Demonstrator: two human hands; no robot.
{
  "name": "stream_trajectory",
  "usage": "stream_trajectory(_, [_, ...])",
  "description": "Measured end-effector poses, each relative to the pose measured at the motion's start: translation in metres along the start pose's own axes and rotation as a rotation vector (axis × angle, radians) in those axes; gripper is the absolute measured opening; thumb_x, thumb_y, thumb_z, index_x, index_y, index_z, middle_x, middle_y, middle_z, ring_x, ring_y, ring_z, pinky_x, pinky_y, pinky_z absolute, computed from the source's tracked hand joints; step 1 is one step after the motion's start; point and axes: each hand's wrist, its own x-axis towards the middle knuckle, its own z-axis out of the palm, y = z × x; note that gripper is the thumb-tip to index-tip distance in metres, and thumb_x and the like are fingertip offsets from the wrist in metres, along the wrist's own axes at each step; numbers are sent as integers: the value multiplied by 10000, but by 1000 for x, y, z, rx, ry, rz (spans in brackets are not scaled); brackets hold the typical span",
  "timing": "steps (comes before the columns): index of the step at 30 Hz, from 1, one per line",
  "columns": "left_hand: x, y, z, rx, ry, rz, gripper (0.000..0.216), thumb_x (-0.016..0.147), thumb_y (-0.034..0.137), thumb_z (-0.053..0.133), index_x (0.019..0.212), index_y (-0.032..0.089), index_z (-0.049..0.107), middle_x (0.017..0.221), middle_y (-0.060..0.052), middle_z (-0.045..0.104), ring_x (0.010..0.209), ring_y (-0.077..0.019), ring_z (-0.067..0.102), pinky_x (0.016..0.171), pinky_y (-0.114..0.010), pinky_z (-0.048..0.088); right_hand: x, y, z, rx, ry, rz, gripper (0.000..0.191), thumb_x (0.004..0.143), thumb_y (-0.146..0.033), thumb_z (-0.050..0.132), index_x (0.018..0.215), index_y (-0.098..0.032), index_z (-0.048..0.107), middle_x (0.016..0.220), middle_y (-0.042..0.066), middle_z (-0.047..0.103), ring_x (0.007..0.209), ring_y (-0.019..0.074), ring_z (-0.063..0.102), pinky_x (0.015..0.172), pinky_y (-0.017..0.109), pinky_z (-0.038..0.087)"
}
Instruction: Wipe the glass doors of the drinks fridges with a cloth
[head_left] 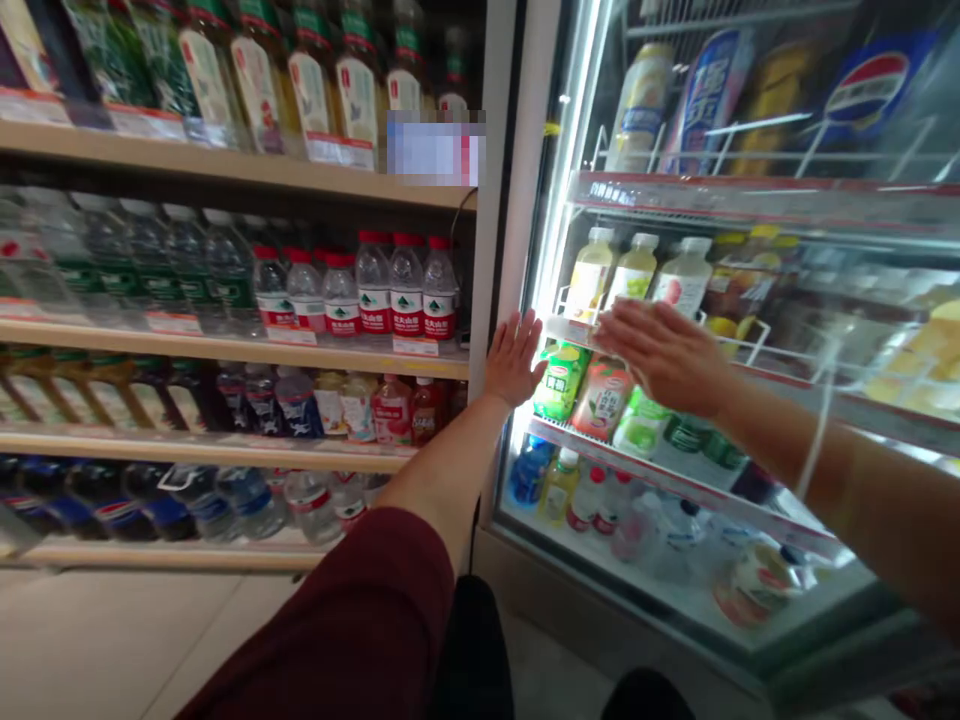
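Observation:
My left hand (514, 360) is at the left edge of a lit drinks fridge (504, 250), fingers stretched up and apart, palm toward the upright frame. It holds nothing. Further right, my right hand (660, 352) is in front of the fridge shelves with its fingers extended close together, and nothing shows in it. Behind and below that hand are a green carton-like drink (561, 382), an orange-labelled drink (602, 398) and pale bottles with white caps (591, 275). Whether the right hand touches glass I cannot tell.
Wooden shelves (225, 345) on the left hold rows of bottles, among them red-capped water bottles (406, 290) and dark cola bottles (97, 495) at the bottom. Large bottles stand on the fridge's upper shelf (750, 205). A tiled floor (112, 640) lies below.

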Motion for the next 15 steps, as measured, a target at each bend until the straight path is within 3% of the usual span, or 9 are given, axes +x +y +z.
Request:
stream_trajectory(3, [1,0,-1,1,-10,-14,709,1081,539,321,1629,90,368,1705,-190,314,1651,-292,98,1358,-509,75,17,18,-15,-94,135,285,562,1046,-231,476,1607,-259,465,1652,48,454,1578,327,370,1297,604,304])
stream_trajectory(5, [2,0,-2,-2,-22,-28,713,1082,545,314,1628,90,368,1705,-190,315,1651,-292,99,1359,-511,74,24,17,-16,-85,178,375,586,1044,-234,469,1629,-257,430,1677,61,412,1594,348,331,1307,634,266])
stream_trajectory(9, [-2,10,-9,-21,-10,-62,719,1095,550,240,1625,77,357,1705,-199,311,1651,-282,88,1357,-517,96,17,-21,9,37,67,238,769,1012,-206,504,1709,-299,192,1673,66,421,1598,321,332,1298,606,344])
stream_trajectory(12, [-3,38,-25,-44,30,-85,727,1095,558,230,1637,84,330,1720,-205,269,1653,-253,18,1360,-513,103,15,-44,25,138,101,281,883,993,-181,477,1722,-295,-8,1691,90,387,1596,311,340,1281,601,394])
stream_trajectory(15, [13,79,-44,-79,-16,123,660,1085,558,303,1601,167,431,1732,-128,282,1650,-223,-36,1368,-483,107,20,-43,21,380,166,349,898,1003,-216,436,1709,-268,-115,1745,100,257,1591,279,357,1279,530,433])
